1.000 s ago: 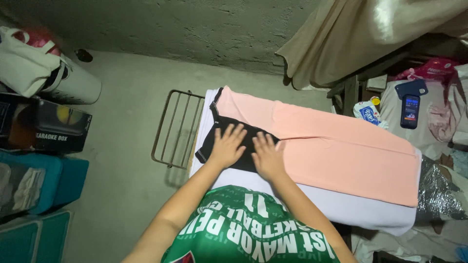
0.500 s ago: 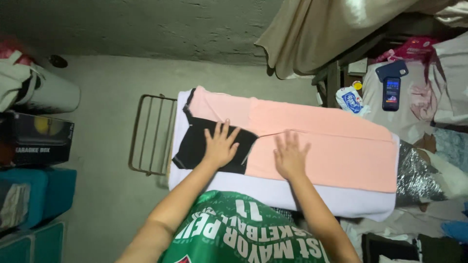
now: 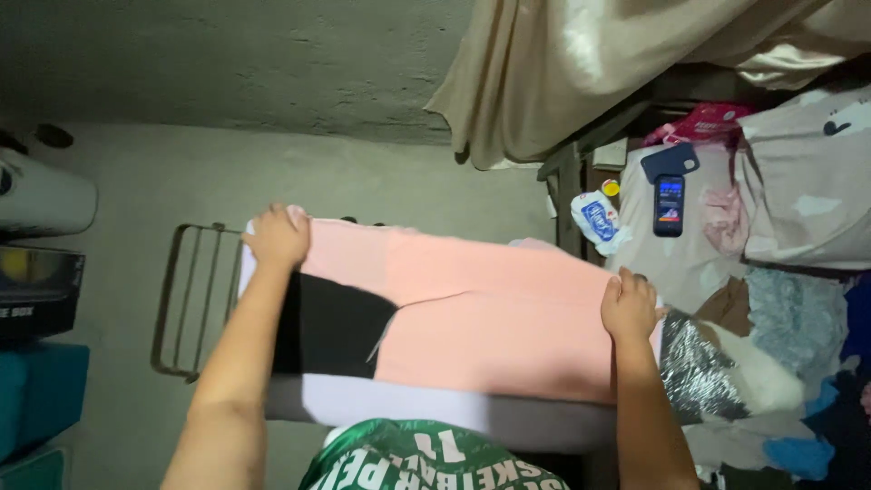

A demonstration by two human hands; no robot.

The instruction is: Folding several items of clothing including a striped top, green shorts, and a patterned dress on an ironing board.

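Note:
A pink cloth (image 3: 481,308) lies spread over a white-covered ironing board (image 3: 426,413), with a black garment (image 3: 331,322) on its left part. My left hand (image 3: 277,238) grips the far left end of the pink cloth. At the cloth's right end, my right hand (image 3: 628,306) is closed on its edge. My forearms reach out to both ends of the board.
A metal wire rack (image 3: 186,299) sticks out from the board's left end. A phone (image 3: 669,205) and a small packet (image 3: 599,220) lie on a cluttered surface at right. Beige curtain (image 3: 581,73) hangs above. Boxes (image 3: 36,290) stand at left.
Both hands left the black garment and spread apart, the left to the cloth's far left end, the right to its right end. The view shifted rightward.

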